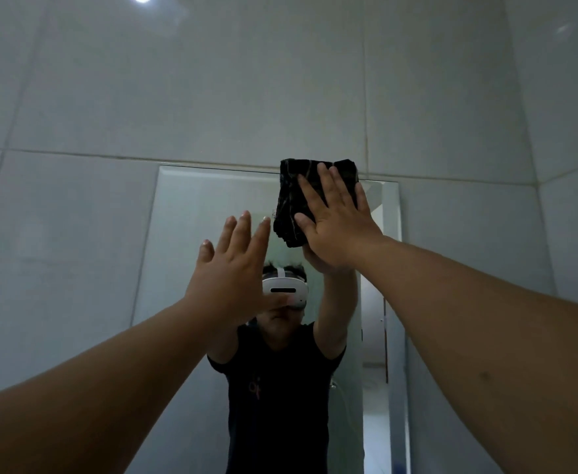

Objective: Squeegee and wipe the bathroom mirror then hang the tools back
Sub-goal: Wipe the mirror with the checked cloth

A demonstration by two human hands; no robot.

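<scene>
Cloth (315,200) pressed under right hand (337,230) on mirror (205,206).

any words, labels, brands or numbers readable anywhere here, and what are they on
No readable text anywhere.
Reddish mark on the chest of the dark t-shirt reflected in the mirror: too small and dim to read, may be only a logo.
White headset in the reflection: no visible brand.
Dark cloth under the right hand: only a stripe pattern.
Wall tiles: plain.

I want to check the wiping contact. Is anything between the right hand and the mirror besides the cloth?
Nothing else is visible. The right hand presses the dark cloth flat against the mirror near its top edge; the left hand is empty.
</scene>
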